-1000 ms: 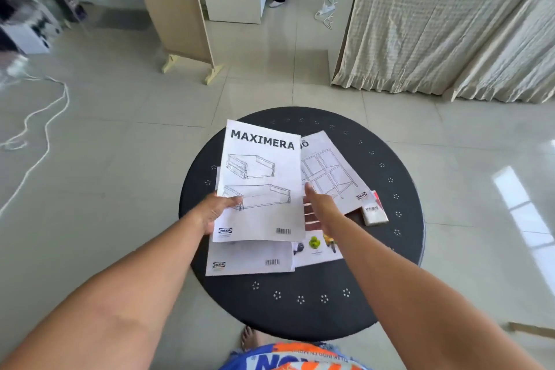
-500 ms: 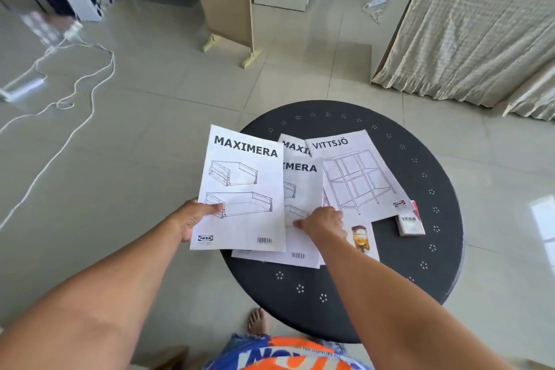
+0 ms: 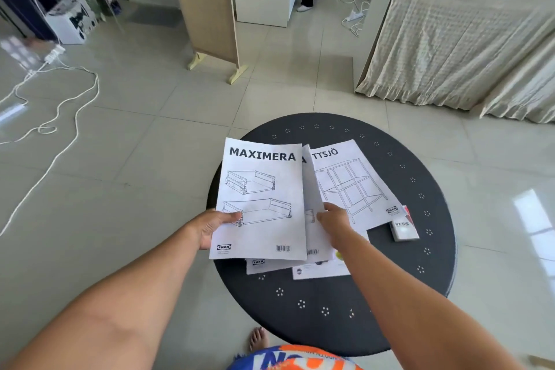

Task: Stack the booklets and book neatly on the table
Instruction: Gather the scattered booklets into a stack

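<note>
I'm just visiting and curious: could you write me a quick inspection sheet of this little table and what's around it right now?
Surface: round black table with small flower-shaped perforations.
Job's things: MAXIMERA booklet on top at the left; a second booklet under it; VITTSJÖ booklet lying to the right; more sheets poking out beneath; small VESS book at the right edge of the pile.
Clutter: nothing seen on the table.
Hands: left hand grips the MAXIMERA booklet's left edge; right hand pinches the second booklet.
Cables: white cord looping over the floor at left.
Surroundings: tiled floor, cloth-covered furniture, leaning wooden panel.
</note>
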Available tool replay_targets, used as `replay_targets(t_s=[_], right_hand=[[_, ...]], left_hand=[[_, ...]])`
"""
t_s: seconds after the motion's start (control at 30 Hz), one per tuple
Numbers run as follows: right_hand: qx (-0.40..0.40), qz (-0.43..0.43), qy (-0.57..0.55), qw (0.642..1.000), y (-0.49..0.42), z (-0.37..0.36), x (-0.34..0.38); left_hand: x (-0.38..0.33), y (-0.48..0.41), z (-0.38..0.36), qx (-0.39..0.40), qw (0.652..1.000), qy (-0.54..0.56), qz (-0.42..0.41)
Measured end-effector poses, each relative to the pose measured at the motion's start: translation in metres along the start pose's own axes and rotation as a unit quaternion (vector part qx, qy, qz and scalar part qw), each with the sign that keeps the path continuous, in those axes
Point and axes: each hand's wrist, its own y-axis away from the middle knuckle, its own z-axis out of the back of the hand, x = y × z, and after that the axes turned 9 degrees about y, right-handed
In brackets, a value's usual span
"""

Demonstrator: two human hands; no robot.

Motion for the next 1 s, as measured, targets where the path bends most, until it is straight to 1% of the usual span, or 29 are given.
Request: replay_targets(t_s=[0.1, 0.2, 0.3, 0.37, 0.43, 0.53, 0.63, 0.67, 0.7, 0.73, 0.77, 0.83, 0.87, 0.9, 0.93, 0.97, 1.0], right_hand=[[0.02, -0.003, -0.063, 0.998, -0.008, 0.026, 0.003], [0.033, -0.002, -0.119, 0.992, -0.013, 0.047, 0.004], [0.047, -0.003, -0.142, 0.989, -0.017, 0.059, 0.002], [0.069, 0.002, -0.154, 0.986, -0.016, 0.063, 0.0], [0.103, 0.011, -0.166, 0.981, -0.015, 0.064, 0.0], [0.156, 0.023, -0.178, 0.971, -0.014, 0.07, 0.003], [0.227, 0.023, -0.203, 0.952, -0.019, 0.084, 0.004], [0.245, 0.024, -0.202, 0.948, -0.019, 0.088, 0.006], [0.248, 0.028, -0.178, 0.952, -0.021, 0.093, 0.009], [0.228, 0.036, -0.131, 0.964, -0.023, 0.097, 0.013], [0.186, 0.047, -0.069, 0.979, -0.025, 0.101, 0.018], [0.063, 0.053, 0.046, 0.996, -0.042, 0.11, 0.022], [-0.006, 0.053, 0.106, 0.993, -0.053, 0.117, 0.024], [-0.068, 0.05, 0.184, 0.979, -0.063, 0.123, 0.025], [-0.112, 0.04, 0.274, 0.954, -0.071, 0.13, 0.025], [-0.136, 0.027, 0.341, 0.93, -0.08, 0.135, 0.023], [-0.143, 0.016, 0.373, 0.917, -0.088, 0.139, 0.022]], left_hand=[[-0.004, -0.006, -0.021, 0.014, 1.0, -0.008, -0.016], [-0.009, -0.013, -0.044, 0.016, 0.997, -0.044, -0.06], [-0.014, -0.017, -0.068, 0.035, 0.993, -0.051, -0.098], [-0.017, -0.02, -0.08, 0.052, 0.994, -0.029, -0.091], [-0.019, -0.019, -0.089, 0.078, 0.996, 0.006, -0.054], [-0.017, -0.021, -0.097, 0.096, 0.995, 0.01, -0.031], [-0.014, -0.025, -0.1, 0.088, 0.995, 0.021, -0.038], [-0.014, -0.026, -0.101, 0.078, 0.996, 0.025, -0.041], [-0.014, -0.027, -0.103, 0.068, 0.996, 0.027, -0.045], [-0.014, -0.028, -0.105, 0.06, 0.997, 0.029, -0.047], [-0.015, -0.03, -0.106, 0.055, 0.997, 0.032, -0.05], [-0.018, -0.032, -0.108, 0.044, 0.997, 0.042, -0.056], [-0.02, -0.033, -0.107, 0.04, 0.996, 0.048, -0.062], [-0.022, -0.032, -0.107, 0.035, 0.996, 0.053, -0.068], [-0.023, -0.03, -0.105, 0.033, 0.995, 0.057, -0.075], [-0.024, -0.029, -0.103, 0.03, 0.995, 0.06, -0.079], [-0.025, -0.03, -0.099, 0.027, 0.995, 0.062, -0.079]])
